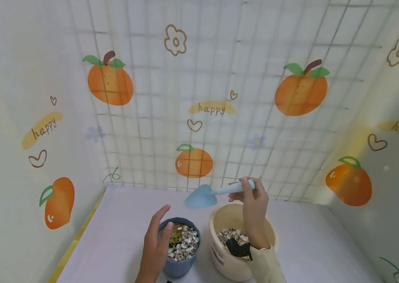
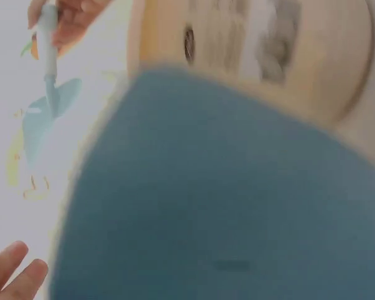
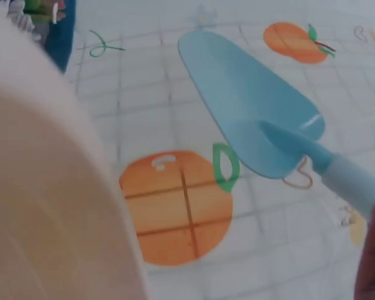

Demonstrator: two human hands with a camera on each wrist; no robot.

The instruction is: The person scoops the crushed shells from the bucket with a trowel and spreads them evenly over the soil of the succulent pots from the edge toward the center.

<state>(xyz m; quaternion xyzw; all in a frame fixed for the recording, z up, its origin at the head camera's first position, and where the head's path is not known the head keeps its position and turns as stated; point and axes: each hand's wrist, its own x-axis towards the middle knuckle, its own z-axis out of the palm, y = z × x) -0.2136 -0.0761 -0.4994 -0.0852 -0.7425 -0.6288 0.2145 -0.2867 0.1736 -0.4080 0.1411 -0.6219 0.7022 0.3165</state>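
Observation:
My right hand (image 1: 256, 208) grips the pale handle of a light-blue garden trowel (image 1: 201, 196) above the cream pot (image 1: 273, 232). The trowel's blade points left, and the right wrist view shows its hollow face (image 3: 244, 94) bare. Whitish stones lie inside the cream pot. At the left side of a blue-grey flowerpot (image 1: 178, 269) is my left hand (image 1: 157, 243), its fingers spread and thumb over the rim. That pot holds a small green succulent (image 1: 175, 237) and a layer of pale stones (image 1: 185, 245). In the left wrist view, the blue-grey pot's wall (image 2: 206, 187) fills much of the picture.
Both pots stand side by side on a white tabletop (image 1: 121, 212). A wire grid (image 1: 150, 118) shows through the printed sheet behind, and orange-patterned side walls (image 1: 8, 196) enclose the table. A black strap (image 1: 238, 248) goes round my right wrist.

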